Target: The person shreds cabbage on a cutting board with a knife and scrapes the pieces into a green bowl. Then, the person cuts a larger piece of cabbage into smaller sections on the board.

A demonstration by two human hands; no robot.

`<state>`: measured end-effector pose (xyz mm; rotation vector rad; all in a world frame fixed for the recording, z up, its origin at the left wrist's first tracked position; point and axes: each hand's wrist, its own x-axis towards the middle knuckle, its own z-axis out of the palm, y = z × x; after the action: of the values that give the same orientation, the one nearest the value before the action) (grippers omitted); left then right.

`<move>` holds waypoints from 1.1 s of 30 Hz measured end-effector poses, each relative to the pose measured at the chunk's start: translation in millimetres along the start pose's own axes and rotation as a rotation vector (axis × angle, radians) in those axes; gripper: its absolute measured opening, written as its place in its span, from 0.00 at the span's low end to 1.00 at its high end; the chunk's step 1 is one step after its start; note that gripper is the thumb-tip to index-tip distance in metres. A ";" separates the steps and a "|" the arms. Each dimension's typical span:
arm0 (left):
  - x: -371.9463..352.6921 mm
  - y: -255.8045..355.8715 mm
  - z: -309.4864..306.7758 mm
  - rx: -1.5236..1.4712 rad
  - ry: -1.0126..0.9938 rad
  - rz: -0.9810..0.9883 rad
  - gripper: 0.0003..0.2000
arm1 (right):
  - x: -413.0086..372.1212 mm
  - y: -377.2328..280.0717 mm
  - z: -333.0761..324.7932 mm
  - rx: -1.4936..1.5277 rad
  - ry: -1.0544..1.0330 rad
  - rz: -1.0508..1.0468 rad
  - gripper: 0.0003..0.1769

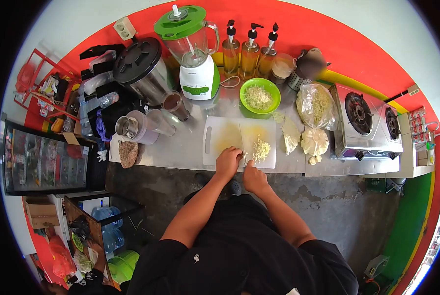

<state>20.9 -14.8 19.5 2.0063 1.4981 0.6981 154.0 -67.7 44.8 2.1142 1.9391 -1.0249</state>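
My left hand rests at the front edge of the white cutting board, its fingers bent together over something too small to make out. Just right of it, my right hand is closed round a knife handle, with the thin blade pointing away from me across the board. A small heap of chopped pale pieces lies on the board to the right of the blade. Behind the board, a green bowl holds more pale chopped pieces. Cabbage leaves and a cut cabbage lie to the right.
A blender and pump bottles stand at the back. A plastic bag of shreds lies beside the gas stove at the right. Left are a large steel container and jugs. Another person's arm shows at lower left.
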 end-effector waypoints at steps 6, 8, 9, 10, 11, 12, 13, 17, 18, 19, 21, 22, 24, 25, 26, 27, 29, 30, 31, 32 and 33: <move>0.4 -8.2 2.0 -0.090 0.007 -0.051 0.05 | 8.0 -1.8 -10.6 -0.037 -0.029 -0.017 0.27; 5.9 -20.0 6.5 -0.186 -0.038 -0.027 0.06 | -1.8 -8.6 -14.6 -0.025 -0.033 -0.003 0.27; 8.9 -21.4 10.0 -0.203 -0.030 -0.017 0.06 | -5.2 -7.5 -18.6 -0.017 -0.028 0.015 0.27; 8.6 -23.0 11.7 -0.247 -0.022 -0.034 0.06 | -7.0 -5.3 -17.0 -0.032 -0.015 0.021 0.27; 7.4 -23.8 13.6 -0.284 -0.016 -0.053 0.06 | -7.5 -5.2 -9.4 -0.038 -0.023 0.025 0.27; 9.0 -25.1 16.1 -0.284 -0.006 -0.041 0.06 | -3.2 -7.0 -7.7 -0.040 -0.029 0.022 0.27; 9.7 -28.1 17.4 -0.315 -0.024 -0.076 0.06 | 4.2 -6.8 -8.9 -0.048 -0.077 0.006 0.31; 9.9 -28.6 13.5 -0.304 -0.057 -0.067 0.06 | 15.0 -0.8 -16.7 -0.033 -0.077 -0.008 0.32; 10.3 -28.6 13.6 -0.301 -0.058 -0.064 0.06 | 13.4 -0.2 -21.0 -0.038 -0.107 0.006 0.32; 11.1 -28.3 13.7 -0.322 -0.061 -0.068 0.06 | 12.4 -0.9 -23.5 -0.043 -0.138 0.020 0.32; 9.6 -27.4 13.0 -0.340 -0.066 -0.076 0.06 | 3.5 -1.7 -16.3 -0.071 -0.139 0.012 0.32; 10.3 -26.6 12.7 -0.335 -0.067 -0.089 0.06 | 0.9 -1.1 -13.9 -0.105 -0.139 0.005 0.31; 11.9 -26.4 12.6 -0.332 -0.063 -0.113 0.06 | 10.2 0.3 -17.4 -0.094 -0.149 0.001 0.31; 13.4 -27.2 12.1 -0.314 -0.074 -0.100 0.06 | 14.7 1.2 -19.4 -0.080 -0.156 -0.001 0.32; 13.2 -27.8 11.2 -0.295 -0.088 -0.083 0.07 | 17.4 3.4 -21.4 -0.081 -0.162 -0.005 0.32; 12.3 -30.5 12.4 -0.293 -0.088 -0.085 0.07 | 18.2 4.3 -27.7 -0.057 -0.175 -0.009 0.32; 16.2 -35.2 14.7 -0.316 -0.122 -0.083 0.07 | 18.8 7.1 -27.5 -0.027 -0.180 -0.010 0.32; 17.1 -31.8 12.5 -0.315 -0.127 -0.082 0.07 | 15.3 8.0 -20.9 -0.043 -0.146 -0.013 0.31; 16.3 -28.8 10.6 -0.330 -0.133 -0.107 0.06 | 13.1 9.3 -14.6 -0.060 -0.115 -0.015 0.29; 15.5 -25.9 9.1 -0.346 -0.137 -0.133 0.06 | 14.0 10.3 -9.8 -0.058 -0.119 -0.012 0.29; 15.5 -24.4 8.7 -0.348 -0.139 -0.136 0.06 | 11.5 3.5 -15.0 -0.073 -0.138 0.010 0.29</move>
<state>13.9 5.0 -2.2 1.6416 1.3152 0.6934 162.9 -51.2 49.0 1.9584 1.8706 -1.0509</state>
